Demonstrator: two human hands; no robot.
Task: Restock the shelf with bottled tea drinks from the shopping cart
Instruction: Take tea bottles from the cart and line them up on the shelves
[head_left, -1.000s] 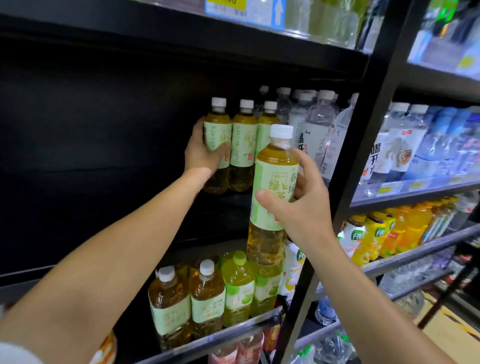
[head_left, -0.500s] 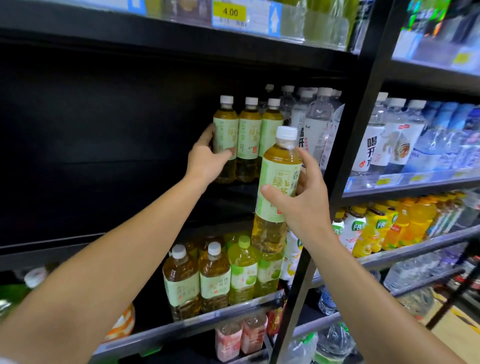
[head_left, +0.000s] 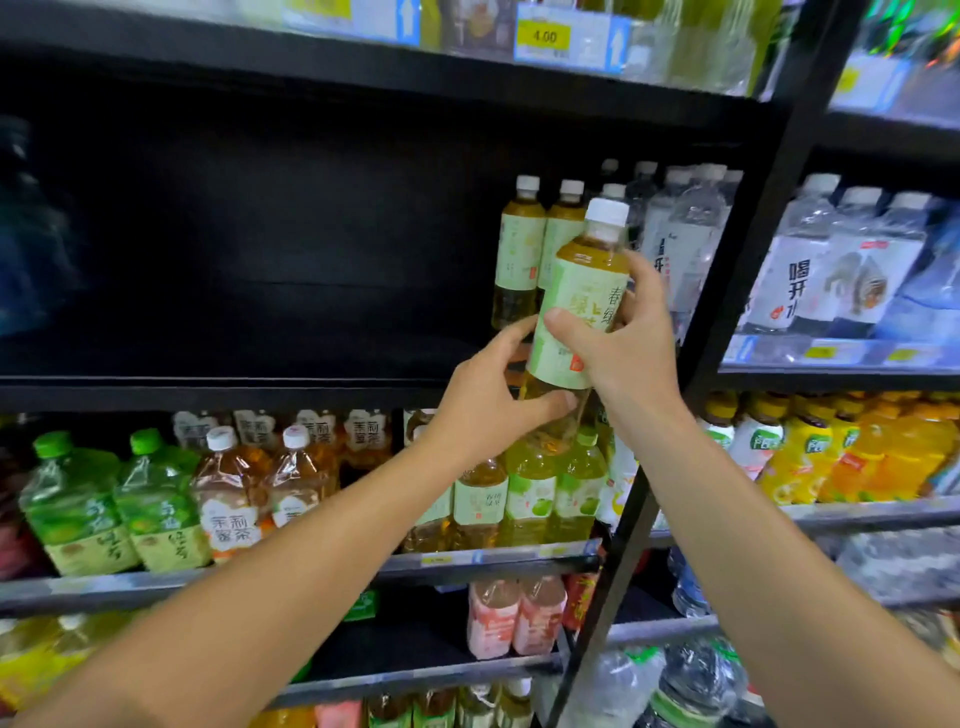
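Note:
A green tea bottle (head_left: 579, 312) with a white cap and pale green label is held upright in front of the black shelf (head_left: 260, 387). My right hand (head_left: 626, 343) grips it round the label. My left hand (head_left: 485, 410) holds its lower part, thumb across the front. Behind it, three matching tea bottles (head_left: 519, 254) stand in a row on the shelf, next to clear water bottles (head_left: 685, 234). The shelf's left part is dark and bare. The shopping cart is out of view.
A black upright post (head_left: 737, 270) divides the bays just right of my hands. The lower shelf (head_left: 467, 561) holds several green and amber tea bottles. The right bay carries water bottles (head_left: 841, 270) and yellow drinks (head_left: 841, 452). Price tags (head_left: 545, 36) line the shelf above.
My left hand has let go of the bottle standing on the shelf and come down to hold the lower part of the bottle in my right hand. The view shifted left.

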